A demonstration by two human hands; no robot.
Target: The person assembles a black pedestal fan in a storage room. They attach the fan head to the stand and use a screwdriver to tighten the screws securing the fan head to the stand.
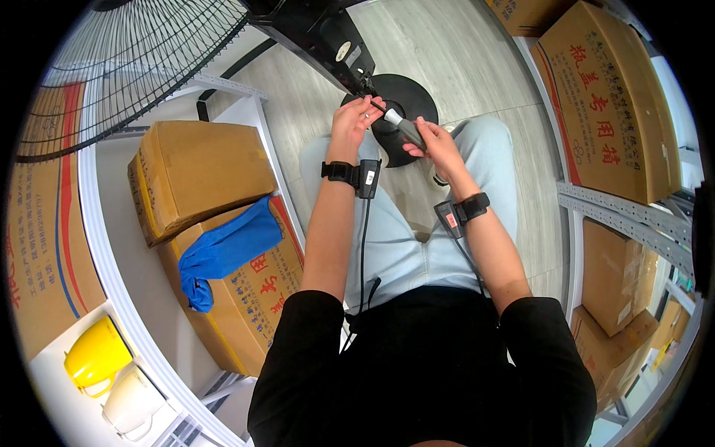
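My right hand (441,147) is closed around the grey handle of a screwdriver (407,130) with a pale collar. Its dark shaft points up and left, to the lower end of the fan's black housing (316,45). Close under that end is my left hand (355,121), palm up, fingers stretched out beside the screwdriver's shaft. A small shiny spot shows on this hand; whether it is a screw or a ring I cannot tell. Below lies a round black fan base (406,104) on the floor. The exact contact at the screwdriver's tip is too small to make out.
A wire fan guard (149,56) fills the upper left. Cardboard boxes (205,167) and a blue cloth (234,246) sit on the left shelf, near a yellow mug (97,356) and a white mug (134,398). More boxes (603,104) stand on the right rack. Cables run from both wrist straps.
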